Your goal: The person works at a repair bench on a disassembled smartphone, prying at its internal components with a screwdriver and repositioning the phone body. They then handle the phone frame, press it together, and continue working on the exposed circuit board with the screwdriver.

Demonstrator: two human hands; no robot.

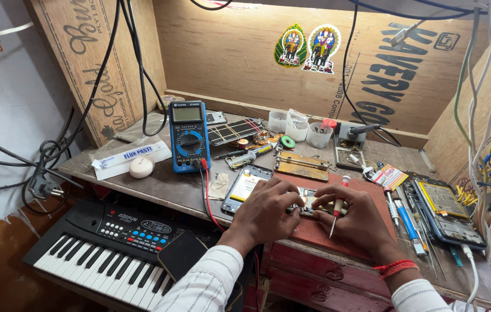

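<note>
Head view. Item: small circuit board (308, 203), flat on red mat (320, 231) at bench front, mostly hidden between both hands. Left hand (266, 211): fingers curled, pinning the board's left end. Right hand (355, 216): closed around red-handled screwdriver (338, 209), tip pointing down toward the mat. Advice: keep board pressed flat, driver upright. Adjacent: opened phone (244, 188), blue multimeter (188, 137), keyboard (106, 251).

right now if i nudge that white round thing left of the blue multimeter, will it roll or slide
The white round lump looks domed with a flatter underside, so it would probably slide rather than roll. It seems small and light. It rests on a plastic packet beside the multimeter, a likely slippery surface.
</note>
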